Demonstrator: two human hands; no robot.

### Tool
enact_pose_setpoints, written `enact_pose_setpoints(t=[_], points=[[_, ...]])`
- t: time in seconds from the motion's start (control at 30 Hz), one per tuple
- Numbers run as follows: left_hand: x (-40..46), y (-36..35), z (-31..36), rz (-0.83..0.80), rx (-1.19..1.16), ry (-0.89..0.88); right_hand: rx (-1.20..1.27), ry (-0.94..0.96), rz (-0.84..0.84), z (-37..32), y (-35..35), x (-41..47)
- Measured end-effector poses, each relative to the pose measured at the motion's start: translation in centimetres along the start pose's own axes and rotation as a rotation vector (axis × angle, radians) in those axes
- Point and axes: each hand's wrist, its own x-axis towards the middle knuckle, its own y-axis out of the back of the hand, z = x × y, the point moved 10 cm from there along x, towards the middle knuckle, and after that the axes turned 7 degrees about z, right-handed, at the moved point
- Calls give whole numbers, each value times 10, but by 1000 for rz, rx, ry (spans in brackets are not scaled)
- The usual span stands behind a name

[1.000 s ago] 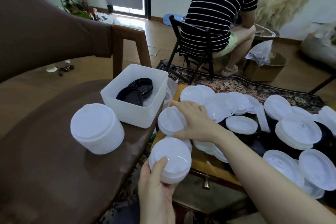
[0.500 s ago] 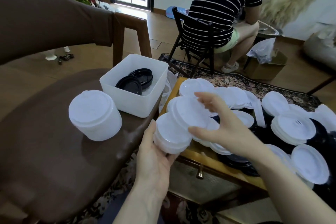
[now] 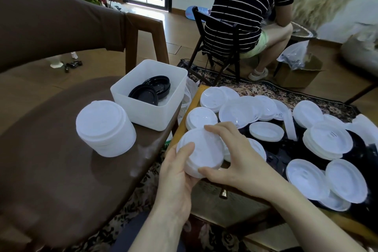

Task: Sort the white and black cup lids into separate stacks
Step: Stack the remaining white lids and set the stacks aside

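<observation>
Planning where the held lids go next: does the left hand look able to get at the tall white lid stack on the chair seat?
Probably yes: the tall white lid stack stands in the open on the chair seat, but the left hand holds a small lid stack.

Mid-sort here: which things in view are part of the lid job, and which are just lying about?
Job:
left hand and right hand, gripping a small white stack
tall white stack
black lids in the white bin
loose white lids

Lying about:
cardboard box
folding chair
rug

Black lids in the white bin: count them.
2 visible. One black lid leans at the front of the white bin; the other black lid lies behind it. More may be stacked underneath.
</observation>
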Motion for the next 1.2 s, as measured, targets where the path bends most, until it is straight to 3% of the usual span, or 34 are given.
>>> enact_pose_setpoints(t=[0.1,0.2,0.3,0.4,0.6,0.7,1.03,1.2], points=[[3,4,3,46,75,-23,-14,14,-1,1,-5,-1],[9,10,11,142,157,-65,135,-76,-24,12,3,7],[12,12,26,202,222,-152,236,-147,103,32,30,31],[11,14,27,213,266,-151,39,-122,150,50,34,60],[12,26,18,241,258,-74,-370,-49,-161,62,-20,97],[12,29,16,252,255,-53,-443,-26,-213,66,-36,101],[13,23,13,202,221,-44,-377,-62,-141,73,-29,104],[12,19,18,182,190,-71,21,-182,119,69,25,92]])
